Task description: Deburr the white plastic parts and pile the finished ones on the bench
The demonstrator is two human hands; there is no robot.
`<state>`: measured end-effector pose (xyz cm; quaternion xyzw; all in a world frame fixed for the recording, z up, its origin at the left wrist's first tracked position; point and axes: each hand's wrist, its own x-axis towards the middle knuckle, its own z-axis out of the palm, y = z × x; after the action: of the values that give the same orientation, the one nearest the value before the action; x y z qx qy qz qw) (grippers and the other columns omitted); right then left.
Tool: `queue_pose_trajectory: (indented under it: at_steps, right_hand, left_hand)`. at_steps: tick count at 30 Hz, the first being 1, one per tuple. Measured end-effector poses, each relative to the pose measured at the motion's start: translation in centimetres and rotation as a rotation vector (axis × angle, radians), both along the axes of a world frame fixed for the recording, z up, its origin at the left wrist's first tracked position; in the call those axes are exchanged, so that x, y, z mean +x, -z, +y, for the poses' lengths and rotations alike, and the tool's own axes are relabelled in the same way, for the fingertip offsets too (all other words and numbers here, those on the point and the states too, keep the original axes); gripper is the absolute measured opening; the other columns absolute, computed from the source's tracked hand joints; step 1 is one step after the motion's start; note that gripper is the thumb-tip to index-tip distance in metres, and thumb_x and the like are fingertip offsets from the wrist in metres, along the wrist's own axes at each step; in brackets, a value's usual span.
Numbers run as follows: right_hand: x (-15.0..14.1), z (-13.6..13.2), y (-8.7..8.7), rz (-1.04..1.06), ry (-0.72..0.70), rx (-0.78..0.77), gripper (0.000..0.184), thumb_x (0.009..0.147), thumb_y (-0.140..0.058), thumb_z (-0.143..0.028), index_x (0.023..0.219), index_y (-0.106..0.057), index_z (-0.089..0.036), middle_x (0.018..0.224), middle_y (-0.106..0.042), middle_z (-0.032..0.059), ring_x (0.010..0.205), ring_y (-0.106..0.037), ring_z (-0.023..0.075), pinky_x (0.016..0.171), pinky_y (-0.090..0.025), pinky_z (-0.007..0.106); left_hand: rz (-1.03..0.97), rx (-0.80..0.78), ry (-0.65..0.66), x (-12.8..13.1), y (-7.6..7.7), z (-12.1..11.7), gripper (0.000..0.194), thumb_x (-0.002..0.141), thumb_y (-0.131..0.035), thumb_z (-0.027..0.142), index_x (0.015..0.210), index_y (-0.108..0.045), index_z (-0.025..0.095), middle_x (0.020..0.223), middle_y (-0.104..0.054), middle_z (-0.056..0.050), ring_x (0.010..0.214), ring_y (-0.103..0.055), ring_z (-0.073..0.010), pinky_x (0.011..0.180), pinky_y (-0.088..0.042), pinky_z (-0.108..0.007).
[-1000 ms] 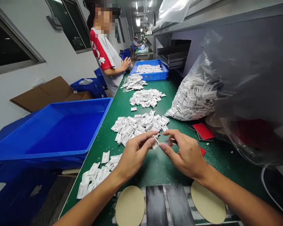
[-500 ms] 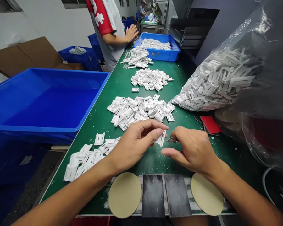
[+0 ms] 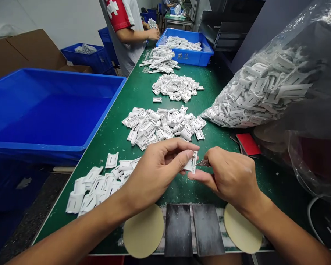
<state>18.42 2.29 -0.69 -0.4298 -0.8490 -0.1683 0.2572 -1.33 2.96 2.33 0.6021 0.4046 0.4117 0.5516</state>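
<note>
My left hand (image 3: pixel 154 171) pinches a small white plastic part (image 3: pixel 192 162) between thumb and fingers, just above the green table (image 3: pixel 143 92). My right hand (image 3: pixel 231 176) is closed on a small metal blade (image 3: pixel 202 162) whose tip touches the part's right edge. A heap of the same white parts (image 3: pixel 160 127) lies just beyond my hands. A second group of white parts (image 3: pixel 96 184) lies by my left forearm near the table's left edge.
A large blue bin (image 3: pixel 52 106) stands off the table's left side. A clear bag of white parts (image 3: pixel 262 90) fills the right. Further piles (image 3: pixel 176 86) and a blue tray (image 3: pixel 187 46) lie ahead, where another person (image 3: pixel 127 29) works. Two tan discs (image 3: pixel 143 230) and dark strips (image 3: pixel 193 228) line the near edge.
The camera has tilted down and the view has shifted. My hands have drawn closer together, and the blade now meets the white part, which has turned more upright.
</note>
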Motion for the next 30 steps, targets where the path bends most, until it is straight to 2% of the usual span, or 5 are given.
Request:
queue_pose_trajectory:
  at_steps: [6, 13, 20, 30]
  right_hand:
    - [-0.22, -0.18, 0.04, -0.033, 0.04, 0.063, 0.06, 0.096, -0.035, -0.068, 0.062, -0.048, -0.02, 0.05, -0.043, -0.0014, 0.046, -0.039, 0.0122, 0.051, -0.021, 0.034]
    - [-0.39, -0.24, -0.05, -0.02, 0.075, 0.086, 0.061, 0.095, -0.034, -0.07, 0.062, -0.047, -0.021, 0.049, -0.043, -0.0017, 0.046, -0.037, 0.0122, 0.049, -0.022, 0.033]
    - [-0.34, -0.35, 0.0, -0.02, 0.068, 0.087, 0.061, 0.096, -0.032, -0.068, 0.06, -0.046, -0.021, 0.048, -0.041, -0.0014, 0.045, -0.036, 0.0125, 0.049, -0.021, 0.033]
    - [-0.38, -0.58, 0.07, 0.012, 0.04, 0.059, 0.056, 0.097, -0.038, -0.064, 0.062, -0.048, -0.021, 0.05, -0.046, -0.0011, 0.048, -0.039, 0.0133, 0.052, -0.022, 0.035]
  left_hand:
    - [-0.037, -0.041, -0.014, 0.08, 0.1, -0.08, 0.018, 0.093, -0.063, 0.024, 0.107, -0.076, 0.022, 0.09, -0.073, 0.002, 0.075, -0.064, -0.0074, 0.061, -0.049, -0.014]
    - [-0.024, -0.02, -0.037, 0.19, 0.03, -0.23, 0.018, 0.093, -0.063, 0.025, 0.104, -0.076, 0.02, 0.087, -0.073, 0.0, 0.075, -0.065, -0.0114, 0.061, -0.052, -0.018]
    - [-0.024, -0.036, -0.06, 0.32, 0.15, -0.35, 0.012, 0.093, -0.063, 0.023, 0.095, -0.075, 0.021, 0.087, -0.072, 0.003, 0.077, -0.065, -0.0074, 0.064, -0.051, -0.011]
    - [-0.035, -0.027, -0.069, 0.38, -0.11, -0.35, 0.015, 0.093, -0.065, 0.025, 0.1, -0.077, 0.022, 0.088, -0.073, 0.003, 0.078, -0.067, -0.0078, 0.064, -0.053, -0.011]
